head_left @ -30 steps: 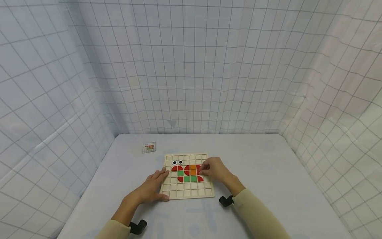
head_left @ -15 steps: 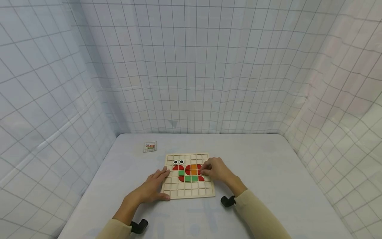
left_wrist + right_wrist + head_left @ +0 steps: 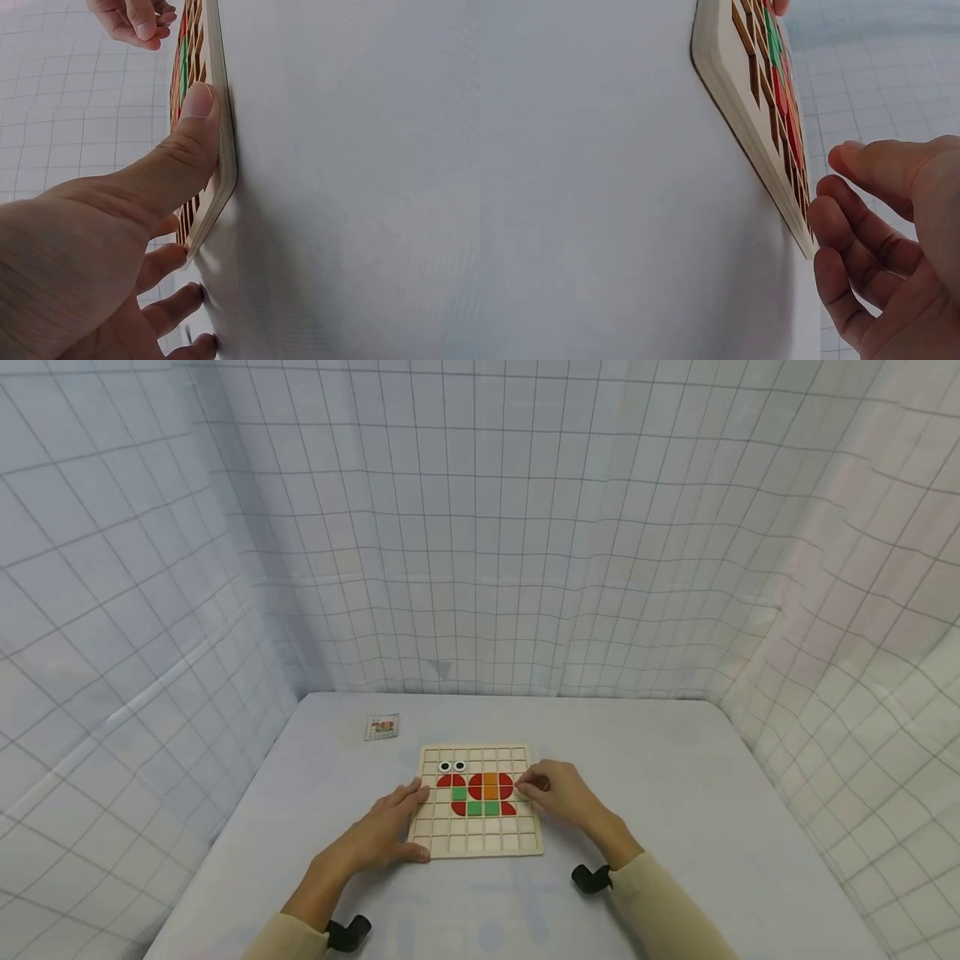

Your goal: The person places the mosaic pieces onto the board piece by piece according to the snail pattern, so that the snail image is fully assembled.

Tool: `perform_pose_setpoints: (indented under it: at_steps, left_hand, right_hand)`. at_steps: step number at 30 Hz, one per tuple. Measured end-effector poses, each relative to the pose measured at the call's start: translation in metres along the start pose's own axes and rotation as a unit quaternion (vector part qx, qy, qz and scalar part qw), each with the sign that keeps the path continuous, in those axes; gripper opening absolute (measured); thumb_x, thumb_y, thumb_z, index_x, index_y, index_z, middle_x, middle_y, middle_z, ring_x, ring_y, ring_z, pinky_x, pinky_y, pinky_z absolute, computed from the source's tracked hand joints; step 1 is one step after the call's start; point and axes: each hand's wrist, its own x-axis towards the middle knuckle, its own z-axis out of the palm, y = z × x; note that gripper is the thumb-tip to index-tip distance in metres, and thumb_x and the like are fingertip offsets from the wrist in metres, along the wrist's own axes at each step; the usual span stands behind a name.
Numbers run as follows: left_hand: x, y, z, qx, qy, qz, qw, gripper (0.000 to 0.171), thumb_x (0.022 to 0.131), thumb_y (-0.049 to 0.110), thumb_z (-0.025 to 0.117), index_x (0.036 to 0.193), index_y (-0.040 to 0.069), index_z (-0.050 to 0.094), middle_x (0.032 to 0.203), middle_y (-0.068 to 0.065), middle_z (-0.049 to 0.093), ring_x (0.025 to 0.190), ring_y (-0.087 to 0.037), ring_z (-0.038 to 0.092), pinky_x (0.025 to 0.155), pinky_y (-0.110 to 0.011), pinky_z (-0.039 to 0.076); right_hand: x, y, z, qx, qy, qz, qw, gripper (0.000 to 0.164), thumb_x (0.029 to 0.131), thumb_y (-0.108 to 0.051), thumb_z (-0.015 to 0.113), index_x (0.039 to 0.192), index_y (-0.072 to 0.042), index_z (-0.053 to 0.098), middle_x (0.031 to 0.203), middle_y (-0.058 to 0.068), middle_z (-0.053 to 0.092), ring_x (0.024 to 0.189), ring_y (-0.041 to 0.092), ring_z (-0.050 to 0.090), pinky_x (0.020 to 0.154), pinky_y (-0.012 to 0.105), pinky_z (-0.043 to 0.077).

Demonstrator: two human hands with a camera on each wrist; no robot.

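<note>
A wooden grid board (image 3: 476,843) lies on the table in the head view. Set in its cells are red quarter-round pieces (image 3: 506,781), orange squares (image 3: 491,792), green squares (image 3: 475,808) and two eye pieces (image 3: 452,767). My left hand (image 3: 378,835) rests at the board's left side, fingers spread along the edge; its thumb (image 3: 176,154) lies over the front corner in the left wrist view. Just off the board's right edge hovers my right hand (image 3: 562,793). Its fingers (image 3: 832,221) are loosely bent in the right wrist view, with nothing between them and the thumb.
A small picture card (image 3: 382,727) showing a similar coloured figure lies at the back left of the table (image 3: 645,760). Grid-patterned white curtains (image 3: 465,527) surround the table at the back and both sides. Black wrist devices (image 3: 591,879) sit at both cuffs.
My right hand has drawn back to the right from the red pieces, which now show fully. The left hand keeps its place on the board, and the whole view has shifted slightly.
</note>
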Motion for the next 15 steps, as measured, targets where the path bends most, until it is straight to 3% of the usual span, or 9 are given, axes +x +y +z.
perform_pose_setpoints:
  at_steps: [7,15]
  left_hand:
    - [-0.004,-0.001,0.005,0.012,0.014,0.001,0.9998,0.105,0.088,0.043,0.103,0.175,0.012,0.052,0.189,-0.018,0.040,0.172,-0.052,0.042,0.134,-0.075,0.044]
    - [-0.015,-0.003,0.006,0.023,0.033,0.020,0.9990,0.092,0.098,0.049,0.094,0.174,0.016,0.054,0.187,-0.015,0.045,0.169,-0.050,0.047,0.130,-0.075,0.048]
  right_hand:
    - [-0.025,0.007,-0.011,-0.027,0.025,0.004,0.999,0.008,0.111,-0.019,0.083,0.108,-0.015,0.088,0.102,-0.006,0.081,0.090,0.001,0.066,0.080,0.022,0.060]
    - [-0.049,0.014,-0.025,-0.049,0.052,0.023,0.997,0.005,0.109,-0.017,0.084,0.111,-0.016,0.089,0.105,-0.007,0.081,0.095,0.006,0.071,0.084,0.026,0.062]
